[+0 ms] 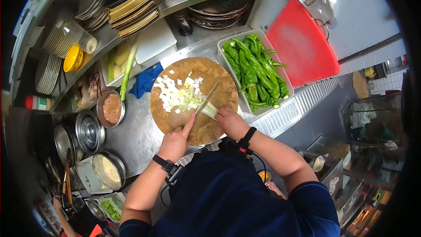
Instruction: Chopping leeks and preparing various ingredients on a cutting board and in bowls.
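Observation:
My left hand (175, 144) grips a knife (207, 97), its index finger stretched along the blade and its handle hidden under the palm. The blade lies across a bundle of leek or scallion stalks (209, 109), pale green and white. Bent fingers of my right hand (231, 122) hold the stalks at their near right end. Both rest over a round wooden chopping block (204, 67). Diced white and pale green pieces (177, 93) are spread on the block, left of the blade.
A plastic tub (289, 82) of long green peppers (255, 69) stands right of the block, by a red cutting board (304, 44). To the left are a blue cloth (146, 80), a bowl of raw minced meat (112, 108) and metal pots (89, 131). Another person's arm (62, 215) shows lower left.

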